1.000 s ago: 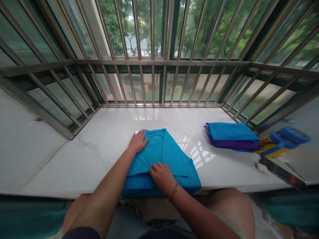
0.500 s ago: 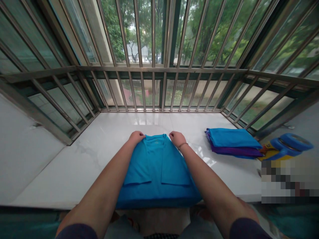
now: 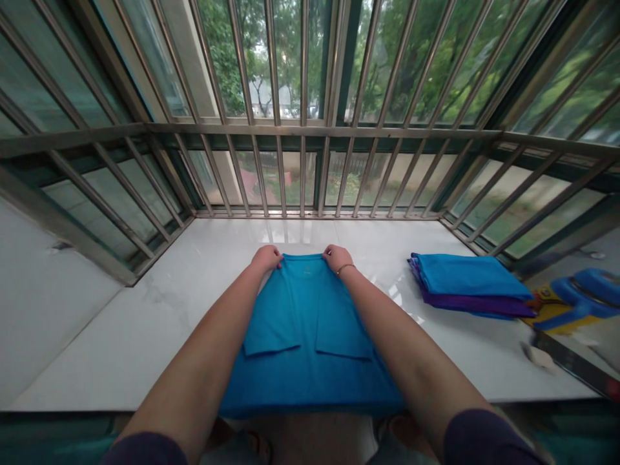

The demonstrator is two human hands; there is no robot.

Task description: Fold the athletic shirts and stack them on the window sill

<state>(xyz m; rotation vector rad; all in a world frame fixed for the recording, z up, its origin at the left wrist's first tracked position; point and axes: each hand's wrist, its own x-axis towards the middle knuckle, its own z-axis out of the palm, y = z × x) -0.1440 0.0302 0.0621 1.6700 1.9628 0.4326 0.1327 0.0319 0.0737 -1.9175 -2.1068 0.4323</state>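
A blue T-shirt (image 3: 307, 323) lies on the white ledge, neckline away from me, both sleeves folded in over its body. Its lower part reaches the front edge of the ledge. My left hand (image 3: 266, 258) pinches the shirt's upper left corner beside the neckline. At the upper right corner, my right hand (image 3: 338, 257), with a thin bracelet at the wrist, pinches the fabric too. Between the two hands the neck edge runs straight.
To the right sits a stack of folded blue and purple clothes (image 3: 472, 284). Beyond it are a blue and yellow container (image 3: 576, 300) and a long dark item (image 3: 576, 365). Metal window bars (image 3: 320, 132) enclose the white marble ledge (image 3: 159, 323) at the back and sides.
My right hand has closed on the shirt's upper right corner, where it was just apart from it. The neck edge is pulled straighter and slightly farther away. The view has shifted slightly.
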